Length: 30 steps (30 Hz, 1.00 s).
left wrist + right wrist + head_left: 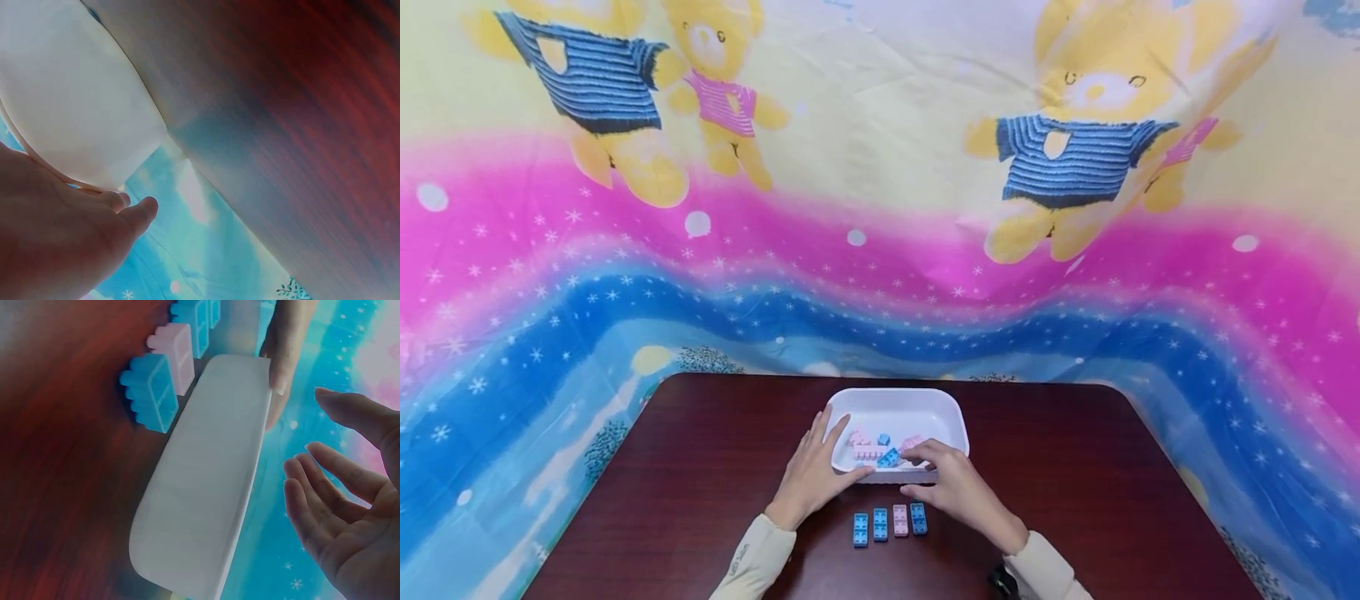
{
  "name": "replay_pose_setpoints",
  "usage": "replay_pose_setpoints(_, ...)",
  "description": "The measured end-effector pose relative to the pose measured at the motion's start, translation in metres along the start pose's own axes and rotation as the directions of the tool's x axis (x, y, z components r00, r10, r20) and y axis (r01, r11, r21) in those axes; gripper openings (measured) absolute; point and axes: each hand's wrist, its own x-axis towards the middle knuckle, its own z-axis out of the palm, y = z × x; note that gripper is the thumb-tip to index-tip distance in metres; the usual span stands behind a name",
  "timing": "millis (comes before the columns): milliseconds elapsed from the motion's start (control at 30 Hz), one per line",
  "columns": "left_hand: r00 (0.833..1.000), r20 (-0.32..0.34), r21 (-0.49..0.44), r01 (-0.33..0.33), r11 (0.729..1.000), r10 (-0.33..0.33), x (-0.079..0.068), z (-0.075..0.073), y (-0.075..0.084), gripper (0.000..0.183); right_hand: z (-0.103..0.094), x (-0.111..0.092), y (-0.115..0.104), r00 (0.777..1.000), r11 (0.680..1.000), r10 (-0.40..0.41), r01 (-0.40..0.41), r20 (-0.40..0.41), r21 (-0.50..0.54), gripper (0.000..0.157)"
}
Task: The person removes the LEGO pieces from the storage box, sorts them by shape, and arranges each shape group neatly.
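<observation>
**Blue brick (888,457) lies closest to the right hand (955,487)**

Inside a white tray (891,477) on a dark wooden surface (1045,433), the brick rests beside a pink piece (870,452), its long axis slanting up toward the right. The right hand's fingertips hang just to its right, thumb spread apart; nothing shows between them, though contact with the brick cannot be told. The left hand (808,479), fingers extended and thumb wide, touches the tray's left near corner. In front, three blue bricks (880,525) and a pink one (900,521) form a row.
</observation>
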Motion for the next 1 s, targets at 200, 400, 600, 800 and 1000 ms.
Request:
replay_pose_setpoints(200, 1.000, -0.004, 0.004, -0.004, 1.000, 0.004, 0.000, -0.001, 0.000, 0.100, -0.001, 0.011, 0.005, 0.998, 0.999, -0.042, 0.043, -0.041, 0.023, 0.036)
replay_pose_setpoints(400, 1.000, -0.003, 0.003, 0.002, 1.000, -0.002, 0.000, -0.001, 0.001, 0.100, 0.004, 0.024, 0.012, 0.999, 0.998, -0.012, 0.015, -0.050, 0.058, 0.036)
replay_pose_setpoints(600, 1.000, -0.001, -0.001, 0.007, 1.000, -0.007, -0.001, 0.000, 0.002, 0.100, 0.011, 0.037, 0.020, 0.997, 0.992, 0.071, -0.066, -0.044, 0.108, 0.036)
replay_pose_setpoints(800, 1.000, 0.007, -0.004, 0.009, 1.000, -0.009, -0.001, -0.001, 0.003, 0.100, 0.018, 0.046, 0.028, 0.990, 0.981, 0.139, -0.136, -0.010, 0.142, 0.038)
replay_pose_setpoints(1000, 1.000, 0.004, -0.003, 0.008, 1.000, -0.008, -0.001, -0.002, 0.003, 0.100, 0.023, 0.053, 0.033, 0.992, 0.983, 0.121, -0.122, 0.020, 0.136, 0.039)
